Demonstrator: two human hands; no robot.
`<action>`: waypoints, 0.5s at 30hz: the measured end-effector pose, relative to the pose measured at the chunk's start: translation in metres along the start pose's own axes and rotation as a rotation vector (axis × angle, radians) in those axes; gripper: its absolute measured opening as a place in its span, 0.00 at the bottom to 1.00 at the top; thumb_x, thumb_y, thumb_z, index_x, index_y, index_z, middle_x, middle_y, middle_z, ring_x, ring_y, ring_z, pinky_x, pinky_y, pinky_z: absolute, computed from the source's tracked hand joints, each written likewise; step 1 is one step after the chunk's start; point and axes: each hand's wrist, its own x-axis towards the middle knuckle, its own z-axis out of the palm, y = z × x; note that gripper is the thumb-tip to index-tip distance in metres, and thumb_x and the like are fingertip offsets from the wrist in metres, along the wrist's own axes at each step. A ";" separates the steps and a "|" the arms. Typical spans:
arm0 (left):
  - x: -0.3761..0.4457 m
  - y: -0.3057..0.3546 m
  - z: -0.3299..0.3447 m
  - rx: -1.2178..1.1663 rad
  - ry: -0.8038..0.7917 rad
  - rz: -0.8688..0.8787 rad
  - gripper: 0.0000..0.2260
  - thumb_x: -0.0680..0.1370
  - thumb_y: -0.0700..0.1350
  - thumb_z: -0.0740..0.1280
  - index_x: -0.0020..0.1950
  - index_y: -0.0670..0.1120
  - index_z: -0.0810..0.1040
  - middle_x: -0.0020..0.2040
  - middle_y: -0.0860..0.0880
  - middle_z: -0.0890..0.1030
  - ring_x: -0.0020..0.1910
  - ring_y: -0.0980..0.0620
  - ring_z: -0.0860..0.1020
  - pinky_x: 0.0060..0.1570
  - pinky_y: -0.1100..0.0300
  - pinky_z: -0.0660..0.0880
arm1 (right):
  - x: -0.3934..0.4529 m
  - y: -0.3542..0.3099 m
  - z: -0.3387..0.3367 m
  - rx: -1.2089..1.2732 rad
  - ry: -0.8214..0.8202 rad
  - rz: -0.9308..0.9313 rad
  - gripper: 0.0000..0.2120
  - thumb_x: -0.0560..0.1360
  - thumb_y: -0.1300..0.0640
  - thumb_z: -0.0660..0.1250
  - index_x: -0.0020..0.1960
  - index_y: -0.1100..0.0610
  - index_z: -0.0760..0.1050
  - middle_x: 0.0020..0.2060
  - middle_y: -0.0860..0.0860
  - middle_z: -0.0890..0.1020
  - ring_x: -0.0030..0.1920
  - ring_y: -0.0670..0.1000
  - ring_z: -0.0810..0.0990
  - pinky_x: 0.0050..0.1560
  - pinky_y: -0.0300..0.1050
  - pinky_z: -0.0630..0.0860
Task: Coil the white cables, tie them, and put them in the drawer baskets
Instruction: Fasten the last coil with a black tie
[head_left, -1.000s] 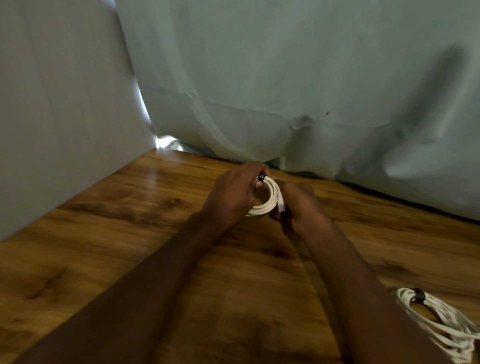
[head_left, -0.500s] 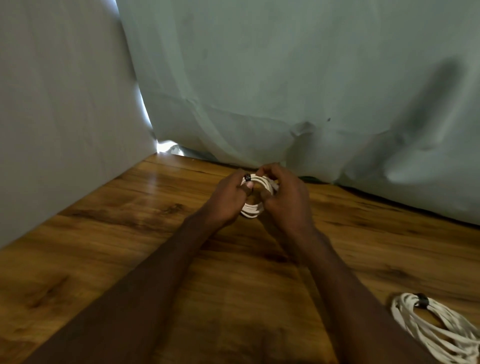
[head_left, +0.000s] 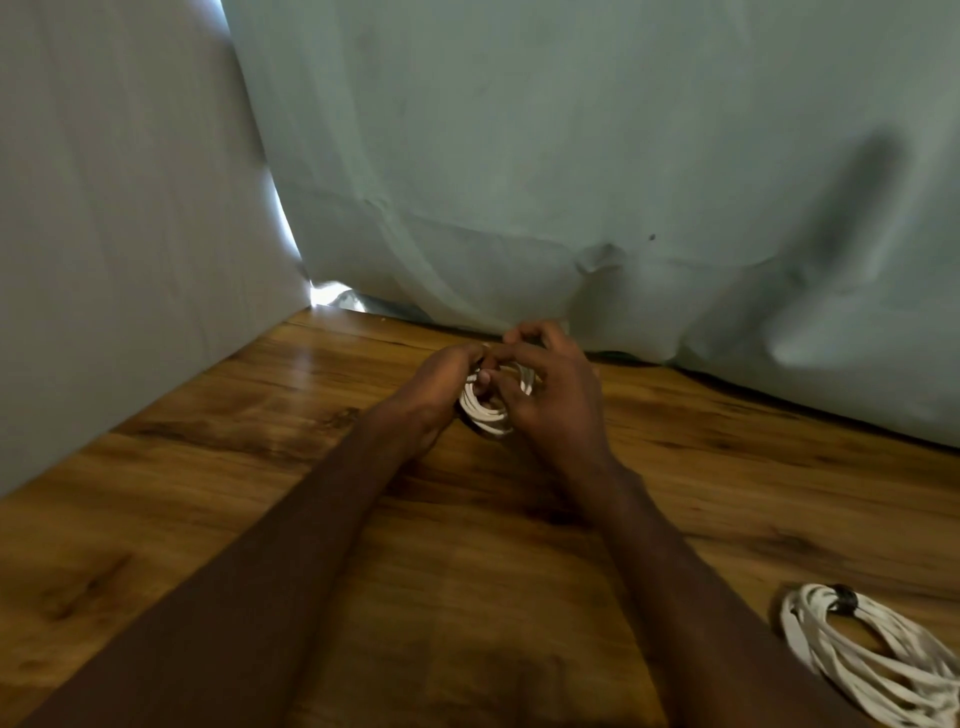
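Note:
A small coil of white cable (head_left: 485, 413) is held just above the wooden table (head_left: 208, 493), near its far edge. My left hand (head_left: 441, 387) grips the coil's left side with fingers curled over it. My right hand (head_left: 550, 395) closes over the coil's right and top, hiding most of it. A second, larger coil of white cable (head_left: 872, 660) lies on the table at the bottom right, bound by a black tie (head_left: 842, 597). No drawer or basket is in view.
A pale green curtain (head_left: 571, 182) hangs along the table's far edge. A grey wall panel (head_left: 114, 234) closes off the left side. Bare wood stretches to the left of my arms.
My right hand has moved from the coil's right side up and over its top. Both hands have drawn closer together, and the coil's black tie is hidden now.

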 end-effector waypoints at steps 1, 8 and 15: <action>0.000 0.001 0.001 -0.016 -0.015 0.002 0.16 0.83 0.38 0.56 0.39 0.42 0.77 0.28 0.51 0.80 0.27 0.56 0.79 0.32 0.62 0.74 | 0.001 0.000 0.000 -0.017 -0.005 0.002 0.08 0.72 0.45 0.72 0.51 0.43 0.85 0.56 0.43 0.78 0.57 0.51 0.79 0.55 0.61 0.77; 0.003 0.002 0.002 -0.106 -0.042 -0.056 0.15 0.84 0.43 0.56 0.41 0.45 0.77 0.30 0.51 0.75 0.25 0.56 0.71 0.34 0.59 0.68 | 0.002 0.003 0.002 0.062 0.054 0.068 0.07 0.71 0.51 0.69 0.46 0.48 0.85 0.55 0.45 0.78 0.56 0.51 0.79 0.53 0.56 0.78; -0.003 0.008 -0.006 -0.173 -0.192 -0.179 0.14 0.76 0.45 0.56 0.51 0.41 0.79 0.37 0.44 0.74 0.36 0.47 0.74 0.46 0.52 0.74 | 0.002 -0.004 0.000 0.343 0.117 0.193 0.04 0.75 0.63 0.71 0.43 0.57 0.82 0.53 0.53 0.76 0.53 0.44 0.79 0.54 0.43 0.77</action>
